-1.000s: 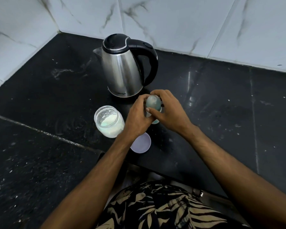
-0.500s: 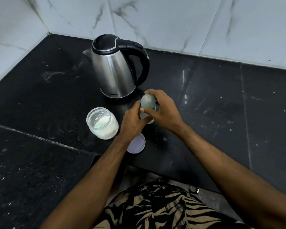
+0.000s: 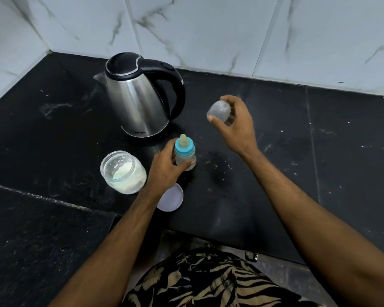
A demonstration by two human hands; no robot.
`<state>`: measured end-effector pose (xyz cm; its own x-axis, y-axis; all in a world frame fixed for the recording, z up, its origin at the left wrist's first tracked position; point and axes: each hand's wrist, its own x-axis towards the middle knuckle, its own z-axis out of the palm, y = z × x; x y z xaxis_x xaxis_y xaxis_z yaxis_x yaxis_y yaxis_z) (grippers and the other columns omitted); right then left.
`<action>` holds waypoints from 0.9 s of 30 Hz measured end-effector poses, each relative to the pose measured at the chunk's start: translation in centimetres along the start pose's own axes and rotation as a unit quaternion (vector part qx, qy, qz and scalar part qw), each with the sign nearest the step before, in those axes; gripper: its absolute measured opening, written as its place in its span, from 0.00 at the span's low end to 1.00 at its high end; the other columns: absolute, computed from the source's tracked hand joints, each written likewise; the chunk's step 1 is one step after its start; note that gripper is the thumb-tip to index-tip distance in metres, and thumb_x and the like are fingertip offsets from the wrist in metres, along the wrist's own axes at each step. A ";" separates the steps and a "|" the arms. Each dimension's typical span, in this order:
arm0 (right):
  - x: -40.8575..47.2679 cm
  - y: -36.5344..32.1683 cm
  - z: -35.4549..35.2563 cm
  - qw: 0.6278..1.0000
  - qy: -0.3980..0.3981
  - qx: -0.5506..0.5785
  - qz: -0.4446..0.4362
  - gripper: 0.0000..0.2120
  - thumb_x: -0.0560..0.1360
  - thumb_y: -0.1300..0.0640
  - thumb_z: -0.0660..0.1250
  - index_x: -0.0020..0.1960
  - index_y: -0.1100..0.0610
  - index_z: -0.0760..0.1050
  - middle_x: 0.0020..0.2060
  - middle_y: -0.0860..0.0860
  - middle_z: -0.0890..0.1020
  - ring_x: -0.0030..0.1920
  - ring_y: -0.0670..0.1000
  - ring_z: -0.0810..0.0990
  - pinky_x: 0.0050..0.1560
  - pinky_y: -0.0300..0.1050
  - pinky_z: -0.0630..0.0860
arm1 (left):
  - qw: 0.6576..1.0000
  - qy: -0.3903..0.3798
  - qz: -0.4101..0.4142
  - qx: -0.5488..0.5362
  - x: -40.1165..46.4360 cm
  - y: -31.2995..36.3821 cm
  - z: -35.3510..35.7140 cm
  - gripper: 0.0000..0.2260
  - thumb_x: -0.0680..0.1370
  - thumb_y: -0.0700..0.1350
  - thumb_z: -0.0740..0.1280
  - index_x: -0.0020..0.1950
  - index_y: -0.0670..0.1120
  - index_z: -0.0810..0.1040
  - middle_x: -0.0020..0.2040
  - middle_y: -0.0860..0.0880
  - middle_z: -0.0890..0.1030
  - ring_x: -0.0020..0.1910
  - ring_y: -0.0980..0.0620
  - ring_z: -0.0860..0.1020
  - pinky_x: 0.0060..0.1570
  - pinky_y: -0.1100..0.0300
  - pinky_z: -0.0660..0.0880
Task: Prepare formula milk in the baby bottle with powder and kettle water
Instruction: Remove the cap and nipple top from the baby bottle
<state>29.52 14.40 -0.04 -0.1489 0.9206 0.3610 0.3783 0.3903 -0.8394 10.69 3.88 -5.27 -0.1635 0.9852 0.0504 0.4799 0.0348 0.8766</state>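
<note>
Beside the kettle [image 3: 140, 96], just in front of its base, the bottle [image 3: 185, 155] stands upright on the black counter [image 3: 275, 173], and its clear cap [image 3: 218, 112] is no longer on it: half a second ago both hands were bunched together over the bottle's top, with the cap seated, and now the right hand [image 3: 235, 122] has carried the cap off to the right of the kettle's handle, well apart from the bottle. That hand holds the cap pinched between thumb and curled fingertips, clear of the counter. The left hand [image 3: 166, 171] has stayed where it was, fingers and thumb wrapped round the lower body of the bottle, steadying it. With the cap gone, the teat [image 3: 183, 140] and the blue ring [image 3: 185, 149] under it show plainly, both still screwed on. Left of the bottle, in front of the kettle, the jar [image 3: 123, 172] of white powder sits open, and its lid [image 3: 171, 198] lies flat on the counter nearer the person, partly under the left wrist. Whether the bottle already has anything in it I cannot tell; its body is cloudy and mostly covered by fingers. As I judge it, only the outer cover is off, so the ring and teat must still be unscrewed before powder or water can go in.
</note>
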 end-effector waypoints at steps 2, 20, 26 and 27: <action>-0.3 2.6 -0.7 0.998 0.008 -0.044 0.041 0.26 0.70 0.49 0.76 0.64 0.55 0.72 0.58 0.48 0.75 0.57 0.49 0.77 0.57 0.51 0.79 | 1.000 -0.001 -0.001 0.000 0.0 0.0 0.0 0.29 0.72 0.47 0.78 0.70 0.50 0.71 0.59 0.60 0.79 0.58 0.65 0.77 0.59 0.68 0.74; -2.5 9.0 -2.5 0.979 0.002 -0.137 0.148 0.27 0.75 0.54 0.72 0.70 0.58 0.67 0.66 0.53 0.73 0.63 0.51 0.74 0.64 0.44 0.71 | 1.000 0.003 -0.003 0.015 -0.2 0.1 0.2 0.30 0.73 0.46 0.77 0.72 0.48 0.70 0.64 0.56 0.77 0.64 0.57 0.76 0.59 0.72 0.72; -2.8 8.4 -2.2 0.983 0.026 -0.114 0.142 0.39 0.73 0.51 0.75 0.76 0.58 0.58 0.73 0.55 0.62 0.71 0.51 0.66 0.72 0.47 0.66 | 1.000 0.003 -0.010 0.016 -0.2 0.2 0.3 0.31 0.73 0.46 0.77 0.73 0.47 0.69 0.64 0.57 0.76 0.64 0.58 0.75 0.58 0.73 0.71; -2.9 7.7 -2.0 0.986 0.046 -0.107 0.121 0.38 0.73 0.50 0.74 0.76 0.59 0.59 0.72 0.54 0.63 0.71 0.51 0.66 0.72 0.48 0.66 | 1.000 0.003 -0.012 0.014 -0.3 0.2 0.3 0.31 0.73 0.46 0.77 0.73 0.47 0.69 0.64 0.57 0.75 0.64 0.59 0.75 0.58 0.73 0.71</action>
<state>34.75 14.68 -6.76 0.0491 0.9776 0.2048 0.5787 0.1393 -0.8035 11.08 3.66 -5.21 -0.1801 0.9831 0.0334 0.5001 0.0623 0.8637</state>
